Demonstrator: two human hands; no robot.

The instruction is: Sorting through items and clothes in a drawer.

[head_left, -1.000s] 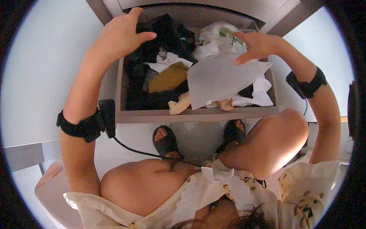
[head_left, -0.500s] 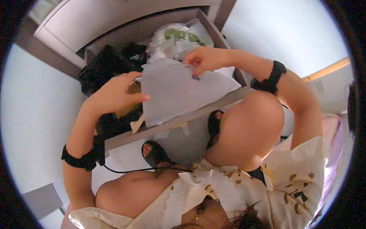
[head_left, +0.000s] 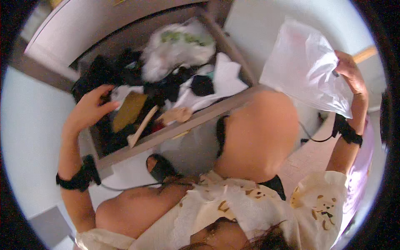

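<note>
Pale floor surrounds an open wooden drawer [head_left: 183, 125] packed with crumpled dark and white garments. Nearest its front edge, a tan folded cloth [head_left: 130, 110] lies beside a pale wooden stick [head_left: 143, 126]. Left hand [head_left: 88, 110] rests over the drawer's left side, fingers loosely spread, holding nothing. Right hand [head_left: 352, 77], well clear to the right, pinches a thin translucent plastic bag [head_left: 306, 66] aloft.

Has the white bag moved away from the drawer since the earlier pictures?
Yes. The right hand has carried the bag rightward, off the drawer.
</note>
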